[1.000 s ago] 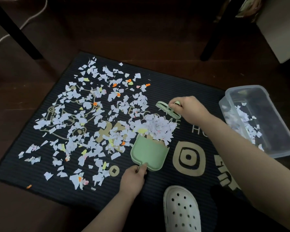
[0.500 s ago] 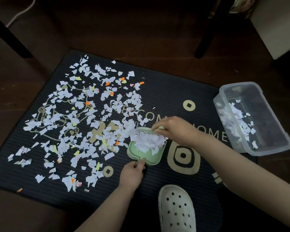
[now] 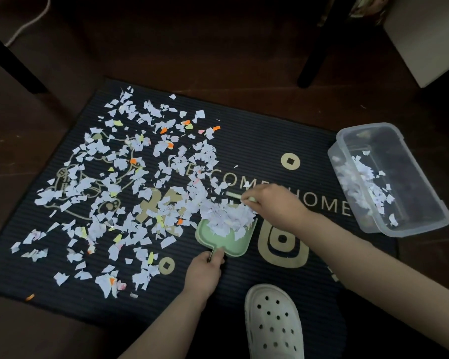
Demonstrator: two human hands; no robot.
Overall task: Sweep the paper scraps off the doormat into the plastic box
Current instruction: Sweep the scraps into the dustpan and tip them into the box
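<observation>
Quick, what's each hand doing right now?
Left hand: closed on the green dustpan's handle.
Right hand: closed on the small green brush, at the paper scraps in the dustpan.

Your single head camera looked steeply down from above your own arms, facing forward across the doormat point(image 3: 257, 141) on the floor. It sat close, the mat filling most of the wide frame. No second view overlapped it.

We seem to be in a home: a "WELCOME HOME" doormat point(image 3: 244, 130) on dark wooden floor point(image 3: 218, 47), furniture legs point(image 3: 314, 47) beyond its far edge.
</observation>
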